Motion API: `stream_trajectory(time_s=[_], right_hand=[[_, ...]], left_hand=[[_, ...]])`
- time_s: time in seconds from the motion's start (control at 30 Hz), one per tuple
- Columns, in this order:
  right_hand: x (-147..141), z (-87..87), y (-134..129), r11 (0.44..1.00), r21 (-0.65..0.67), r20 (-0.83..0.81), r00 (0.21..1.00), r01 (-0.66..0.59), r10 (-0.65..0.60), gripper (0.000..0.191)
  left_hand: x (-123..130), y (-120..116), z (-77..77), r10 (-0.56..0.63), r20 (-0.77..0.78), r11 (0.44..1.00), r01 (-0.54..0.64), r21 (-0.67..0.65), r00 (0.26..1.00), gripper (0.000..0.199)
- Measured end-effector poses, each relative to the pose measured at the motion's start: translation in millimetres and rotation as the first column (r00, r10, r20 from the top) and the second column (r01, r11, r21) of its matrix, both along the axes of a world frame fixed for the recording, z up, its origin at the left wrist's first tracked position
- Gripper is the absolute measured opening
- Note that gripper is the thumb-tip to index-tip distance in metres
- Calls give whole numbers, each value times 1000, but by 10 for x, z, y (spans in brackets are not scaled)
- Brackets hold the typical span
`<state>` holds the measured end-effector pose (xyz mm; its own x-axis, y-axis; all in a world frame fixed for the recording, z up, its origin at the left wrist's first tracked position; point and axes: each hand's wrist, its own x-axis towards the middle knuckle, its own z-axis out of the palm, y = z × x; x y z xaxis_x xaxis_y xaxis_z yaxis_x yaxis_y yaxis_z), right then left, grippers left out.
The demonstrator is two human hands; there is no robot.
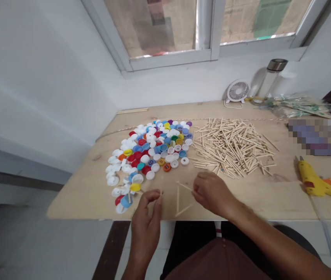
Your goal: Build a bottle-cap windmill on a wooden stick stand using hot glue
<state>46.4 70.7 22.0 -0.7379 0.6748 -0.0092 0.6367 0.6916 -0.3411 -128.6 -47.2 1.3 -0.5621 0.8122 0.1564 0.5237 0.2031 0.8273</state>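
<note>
My left hand (147, 221) is closed near the table's front edge, thumb and forefinger pinching what looks like a short wooden stick (161, 192). My right hand (212, 192) is curled, its fingertips on the end of another stick (185, 186) that lies slanted on the table. That stick's far end meets an upright-lying stick (178, 198), and a third stick (184, 209) angles off its lower end; together they outline a triangle. Beside my left hand, a yellow bottle cap (135, 187) and a blue cap (126, 201) have sticks against them.
Many coloured bottle caps (145, 151) are spread on the left, with a heap of wooden sticks (232, 146) right of them. A yellow glue gun (314, 181) lies at right. Behind stand a small fan (237, 91), a bottle (269, 81) and bagged sticks (302, 105).
</note>
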Motion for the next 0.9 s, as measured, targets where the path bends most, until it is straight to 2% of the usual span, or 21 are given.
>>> stream_trajectory(time_s=[0.13, 0.2, 0.3, 0.37, 0.47, 0.57, 0.67, 0.77, 0.9], right_hand=[[-443, -20, 80, 996, 32, 18, 996, -84, 83, 11], [-500, -27, 140, 994, 54, 28, 996, -92, 90, 13], [-424, -8, 283, 994, 107, 44, 999, -25, 21, 17], [-352, 16, 394, 988, 150, 56, 998, 33, -42, 21], [-329, 39, 524, 979, 196, 84, 994, 52, -69, 23], [-401, 41, 588, 975, 223, 117, 992, 17, -44, 21], [-481, 44, 607, 969, 247, 142, 990, -9, -27, 22], [-520, 47, 609, 964, 264, 157, 987, -20, -22, 22], [-526, 25, 604, 963, 269, 160, 987, -21, -24, 23]], left_hand=[[-23, -124, 66, 29, -31, 1000, -29, -1, 999, 22], [29, -142, 92, -16, -67, 1000, 15, -21, 998, 20], [148, -139, 79, -135, -152, 991, 134, -19, 979, 12], [236, -120, 36, -219, -247, 974, 225, -4, 944, 10], [360, -61, -53, -330, -414, 941, 333, -66, 848, 14], [460, 22, -148, -343, -551, 936, 326, -133, 761, 16], [521, 101, -215, -326, -619, 942, 300, -150, 714, 14], [542, 146, -220, -320, -603, 944, 297, -141, 731, 12], [537, 143, -150, -308, -551, 948, 299, -110, 775, 10]])
